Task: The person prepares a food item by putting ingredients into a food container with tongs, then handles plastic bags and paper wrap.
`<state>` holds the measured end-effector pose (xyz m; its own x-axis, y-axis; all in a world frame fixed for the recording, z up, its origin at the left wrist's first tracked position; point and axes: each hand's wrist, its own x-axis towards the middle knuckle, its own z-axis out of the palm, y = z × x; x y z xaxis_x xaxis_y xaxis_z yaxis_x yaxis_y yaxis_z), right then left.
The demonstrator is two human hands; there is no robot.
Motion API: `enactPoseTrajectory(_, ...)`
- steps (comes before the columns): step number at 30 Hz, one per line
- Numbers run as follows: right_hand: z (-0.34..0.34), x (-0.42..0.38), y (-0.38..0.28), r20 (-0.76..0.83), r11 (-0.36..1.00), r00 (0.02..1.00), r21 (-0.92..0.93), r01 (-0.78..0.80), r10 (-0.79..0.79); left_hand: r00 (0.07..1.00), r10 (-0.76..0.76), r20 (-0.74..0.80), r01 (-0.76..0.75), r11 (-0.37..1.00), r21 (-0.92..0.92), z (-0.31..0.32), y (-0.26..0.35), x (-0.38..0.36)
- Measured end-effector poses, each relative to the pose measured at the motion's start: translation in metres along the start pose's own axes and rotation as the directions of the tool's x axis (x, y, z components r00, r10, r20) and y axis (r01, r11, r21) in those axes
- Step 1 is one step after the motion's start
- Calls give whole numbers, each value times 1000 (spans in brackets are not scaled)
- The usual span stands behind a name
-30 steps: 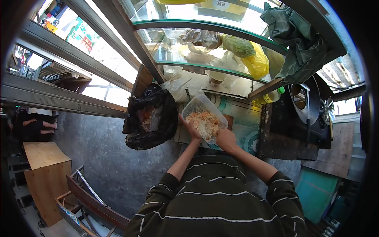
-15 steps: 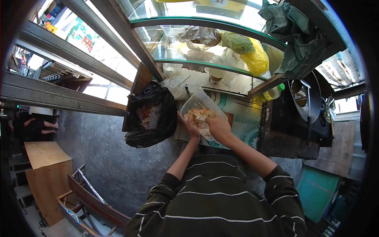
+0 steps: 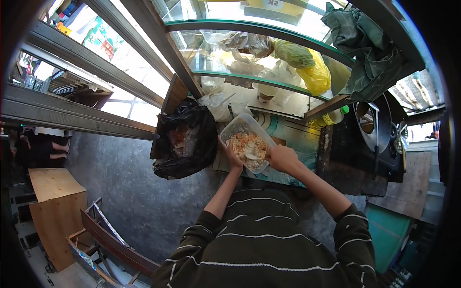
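A clear plastic container (image 3: 238, 123) with a crumbly orange and whitish food mix (image 3: 245, 144) inside is tilted in front of me. My left hand (image 3: 231, 152) is closed on its left side, thumb near the rim. My right hand (image 3: 283, 158) is a fist at the right rim, around what looks like a spoon; the handle is hidden by the fingers. A pale spoon-like shape (image 3: 253, 154) lies in the mix beside that fist. To the left, a black plastic bag (image 3: 206, 139) lines an open box with food scraps in it.
A glass-shelved case (image 3: 264, 26) holding bags and a cup (image 3: 265, 92) stands ahead. A bottle with a green cap (image 3: 331, 116) and a stove with a wok (image 3: 372, 132) are on the right. Behind left are a wooden box (image 3: 60, 206) and another person's legs (image 3: 58, 152).
My right hand has moved right, from over the middle of the mix to the container's right rim, uncovering more of the food. My left hand keeps its hold.
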<state>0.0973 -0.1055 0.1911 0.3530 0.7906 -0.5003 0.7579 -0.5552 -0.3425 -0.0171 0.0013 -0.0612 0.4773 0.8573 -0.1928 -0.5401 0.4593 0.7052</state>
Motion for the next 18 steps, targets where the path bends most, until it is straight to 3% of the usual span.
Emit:
enactPoseTrajectory(1,-3,8,-1,-1,1000,1000,0,-1,1,1000,1,3,-1,1000,10,4,4,-1)
enactPoseTrajectory(3,2,24,-10,-215,995,976,93,44,-24,1000,-2,18,1,999,33,16,13,-4)
enactPoseTrajectory(4,12,32,-19,-218,994,976,97,42,-20,1000,-5,23,4,999,36,31,24,-8)
enactPoseTrajectory(6,39,46,-36,-154,992,980,-40,120,-125,988,148,-38,-124,924,362,65,49,-15)
enactPoseTrajectory(7,53,42,-36,-156,992,980,-37,120,-124,988,148,-36,-125,923,365,54,41,-14)
enactPoseTrajectory(9,71,30,-34,-95,993,988,-4,122,-122,1000,9,26,-6,995,-98,28,18,-4)
enactPoseTrajectory(11,70,17,-24,-35,995,995,-13,94,-94,996,-52,66,58,994,-95,9,6,1)
enactPoseTrajectory(14,44,5,-1,8,997,998,-16,70,-69,991,-36,127,33,999,28,29,17,5)
enactPoseTrajectory(16,17,4,1,3,997,997,5,73,-73,992,111,67,-127,938,322,57,44,-7)
enactPoseTrajectory(18,-6,1,1,-66,998,998,64,-7,11,991,114,63,-129,935,331,62,50,-10)
